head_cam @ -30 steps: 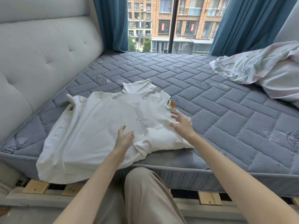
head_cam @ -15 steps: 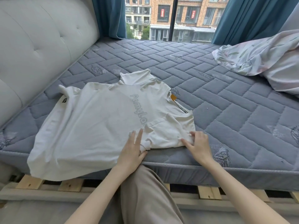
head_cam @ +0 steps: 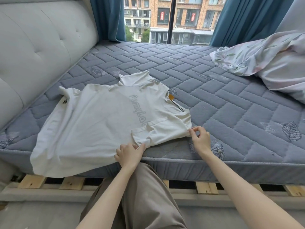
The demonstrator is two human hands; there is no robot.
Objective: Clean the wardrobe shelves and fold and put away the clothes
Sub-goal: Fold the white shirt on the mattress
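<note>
A padded pale-grey headboard point(head_cam: 41, 52) runs along the left side, touching the blue-grey quilted mattress point(head_cam: 214, 100). A white T-shirt point(head_cam: 99, 123) lies spread flat on the near left part of the mattress, grey lettering facing up. Its hem end on the left droops over the mattress's front edge above the wooden slats point(head_cam: 72, 182) of the bed base. One sleeve point(head_cam: 135, 78) points away toward the window, and an orange tag point(head_cam: 171, 97) shows at the neck opening on the shirt's right side. The left hand point(head_cam: 129, 153) sits at the mattress's front edge with its fingers curled, gripping the shirt's near edge where the near sleeve meets the body. Below it a leg in beige trousers point(head_cam: 148, 195) stands against the bed. The right hand point(head_cam: 200, 138), a little further right and further back, pinches the outer corner of that near sleeve between thumb and fingertips, the other fingers loosely bent. Behind, dark teal curtains point(head_cam: 107, 19) frame the window, and crumpled pale floral bedding point(head_cam: 264, 58) is heaped on the mattress's far right, well apart from the shirt.
</note>
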